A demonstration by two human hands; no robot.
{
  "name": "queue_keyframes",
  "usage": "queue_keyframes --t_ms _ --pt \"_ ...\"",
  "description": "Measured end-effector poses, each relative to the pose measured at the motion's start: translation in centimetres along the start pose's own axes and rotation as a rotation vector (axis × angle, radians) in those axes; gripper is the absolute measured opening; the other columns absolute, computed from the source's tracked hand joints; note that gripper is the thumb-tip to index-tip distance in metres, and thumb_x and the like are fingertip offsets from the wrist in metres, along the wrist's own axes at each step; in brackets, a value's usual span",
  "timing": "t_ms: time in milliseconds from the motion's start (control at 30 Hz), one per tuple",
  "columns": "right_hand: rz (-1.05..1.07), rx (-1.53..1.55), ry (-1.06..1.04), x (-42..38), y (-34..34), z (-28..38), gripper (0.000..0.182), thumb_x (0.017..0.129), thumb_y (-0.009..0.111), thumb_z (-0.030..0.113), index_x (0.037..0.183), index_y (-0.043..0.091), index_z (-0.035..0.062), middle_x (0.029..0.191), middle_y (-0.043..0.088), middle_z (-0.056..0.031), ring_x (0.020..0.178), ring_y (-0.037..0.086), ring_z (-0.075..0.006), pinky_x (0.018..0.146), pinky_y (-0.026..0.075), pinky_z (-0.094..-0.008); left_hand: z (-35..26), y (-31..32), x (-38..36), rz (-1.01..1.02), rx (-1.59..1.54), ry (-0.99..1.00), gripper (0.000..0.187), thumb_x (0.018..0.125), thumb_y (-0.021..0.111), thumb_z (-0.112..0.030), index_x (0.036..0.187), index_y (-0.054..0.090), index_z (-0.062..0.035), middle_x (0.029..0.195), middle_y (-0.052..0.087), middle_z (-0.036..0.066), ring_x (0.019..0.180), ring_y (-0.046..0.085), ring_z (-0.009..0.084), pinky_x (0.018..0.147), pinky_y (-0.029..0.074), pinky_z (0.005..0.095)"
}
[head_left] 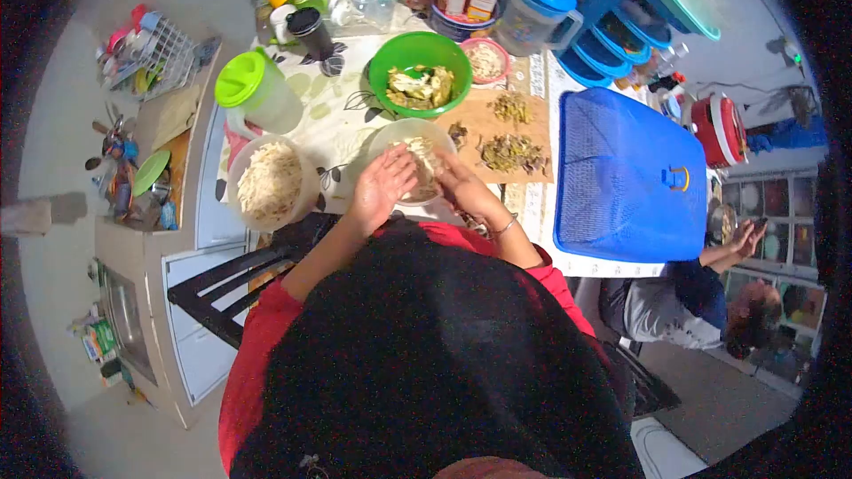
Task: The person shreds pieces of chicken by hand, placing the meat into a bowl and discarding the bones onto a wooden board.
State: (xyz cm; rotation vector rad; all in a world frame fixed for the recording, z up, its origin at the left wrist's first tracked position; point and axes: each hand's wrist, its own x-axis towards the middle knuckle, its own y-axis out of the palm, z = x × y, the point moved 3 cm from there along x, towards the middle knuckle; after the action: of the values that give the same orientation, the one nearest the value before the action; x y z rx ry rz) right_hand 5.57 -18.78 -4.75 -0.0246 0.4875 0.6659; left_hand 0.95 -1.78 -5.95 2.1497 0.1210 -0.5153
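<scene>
My left hand (386, 183) is at the left rim of a pale translucent bowl (383, 137), palm turned up and fingers stretched out, holding nothing. Over the bowl's right side is my right hand (469, 192), its fingers reaching toward the inside, apart and with nothing visible in them; the fingertips are partly hidden. Pale shredded food (421, 153) lies in the bowl between the hands. Just behind stands a green bowl (417, 46) holding yellowish-brown chunks (421, 87). To the left, a larger tub (308, 200) is filled with white shreds (269, 181).
Dark peelings (513, 154) lie on a wooden board (484, 111). A blue lidded basket (630, 177) stands to the right, a green-lidded pitcher (266, 102) to the left. A pink bowl (508, 62) and blue-lidded jug (537, 13) are behind. Another person (710, 302) sits at the right.
</scene>
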Motion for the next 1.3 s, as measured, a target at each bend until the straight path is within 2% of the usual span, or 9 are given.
queue_keyframes --t_ms 167,233,300,467,667,833,933,1200,1300 --pt "-0.452 -0.297 -0.067 0.4 -9.1 -4.9 0.045 0.094 0.043 0.020 0.138 0.032 0.0140 0.082 0.056 -0.0037 0.059 0.049 -0.0111 0.051 0.043 -0.0242 0.4 -0.4 0.8 -0.086 0.340 -0.033 0.042 0.093 0.045 -0.024 0.128 0.042 -0.0013 0.132 0.043 0.014 0.123 0.042 0.0247 0.101 0.035 0.0379" --pt "-0.660 -0.637 -0.249 0.6 -12.1 -6.8 0.044 0.094 0.043 0.020 0.136 0.035 0.0103 0.102 0.060 -0.0135 0.081 0.058 -0.0205 0.072 0.048 -0.0311 0.2 -0.5 1.4 -0.112 0.456 -0.030 0.037 0.091 0.048 -0.020 0.123 0.047 -0.0013 0.125 0.050 0.013 0.119 0.047 0.0230 0.098 0.038 0.0355" --pt "-0.810 -0.606 -0.070 -0.6 -13.9 -5.9 0.044 0.093 0.043 0.017 0.135 0.035 0.0050 0.126 0.050 -0.0220 0.116 0.050 -0.0322 0.093 0.040 -0.0360 -0.4 -0.4 1.5 -0.124 0.516 -0.005 0.030 0.092 0.049 -0.019 0.116 0.052 -0.0012 0.116 0.057 0.010 0.110 0.052 0.0202 0.092 0.041 0.0329" --pt "-0.908 -0.580 -0.171 0.9 -18.6 -10.1 0.047 0.094 0.042 0.019 0.136 0.032 0.0007 0.128 0.049 -0.0221 0.120 0.047 -0.0320 0.097 0.038 -0.0353 -1.1 -0.4 2.2 -0.166 0.574 0.014 0.027 0.093 0.048 -0.023 0.103 0.061 -0.0017 0.099 0.064 0.007 0.092 0.059 0.0165 0.083 0.045 0.0283" --pt "-0.884 -0.539 -0.107 1.9 -20.9 -13.3 0.046 0.095 0.044 0.020 0.137 0.036 0.0061 0.092 0.059 -0.0104 0.069 0.055 -0.0178 0.064 0.048 -0.0299 -1.2 -0.4 3.1 -0.067 0.977 -0.009 0.026 0.090 0.054 -0.025 0.090 0.067 -0.0033 0.088 0.067 0.007 0.076 0.060 0.0145 0.071 0.047 0.0241" --pt "-0.806 -0.712 0.040 -0.3 -18.7 -8.6 0.039 0.090 0.043 0.020 0.125 0.043 0.0010 0.114 0.052 -0.0320 0.108 0.050 -0.0426 0.091 0.041 -0.0459 -0.3 -1.4 4.5 0.034 1.304 0.139 0.013 0.080 0.064 -0.011 0.087 0.068 -0.0012 0.081 0.068 0.008 0.071 0.064 0.0145 0.065 0.050 0.0254" --pt "-0.912 -0.836 -0.159 0.3 -20.0 -9.3 0.033 0.089 0.044 0.021 0.117 0.043 0.0027 0.097 0.057 -0.0338 0.093 0.054 -0.0474 0.081 0.043 -0.0518 -0.2 -1.9 5.5 0.022 1.337 0.178 0.012 0.077 0.063 -0.005 0.088 0.068 -0.0020 0.082 0.068 0.011 0.078 0.065 0.0143 0.070 0.051 0.0260" --pt "-0.593 -0.780 0.212 1.7 -21.9 -6.9 0.038 0.090 0.039 0.029 0.120 0.045 0.0076 0.101 0.059 -0.0293 0.097 0.055 -0.0461 0.081 0.043 -0.0498 -0.7 -2.4 7.9 0.025 1.203 0.056 0.012 0.080 0.060 -0.005 0.089 0.066 -0.0007 0.076 0.067 0.011 0.061 0.064 0.0142 0.058 0.050 0.0275" --pt "-0.780 -0.746 0.213 0.1 -19.2 -3.0 0.037 0.091 0.043 0.023 0.124 0.042 0.0081 0.107 0.057 -0.0291 0.100 0.055 -0.0431 0.084 0.045 -0.0443 -2.9 -2.3 10.0 -0.037 1.317 0.217 0.014 0.078 0.061 -0.009 0.091 0.067 -0.0060 0.077 0.067 0.011 0.065 0.066 0.0209 0.059 0.051 0.0319"
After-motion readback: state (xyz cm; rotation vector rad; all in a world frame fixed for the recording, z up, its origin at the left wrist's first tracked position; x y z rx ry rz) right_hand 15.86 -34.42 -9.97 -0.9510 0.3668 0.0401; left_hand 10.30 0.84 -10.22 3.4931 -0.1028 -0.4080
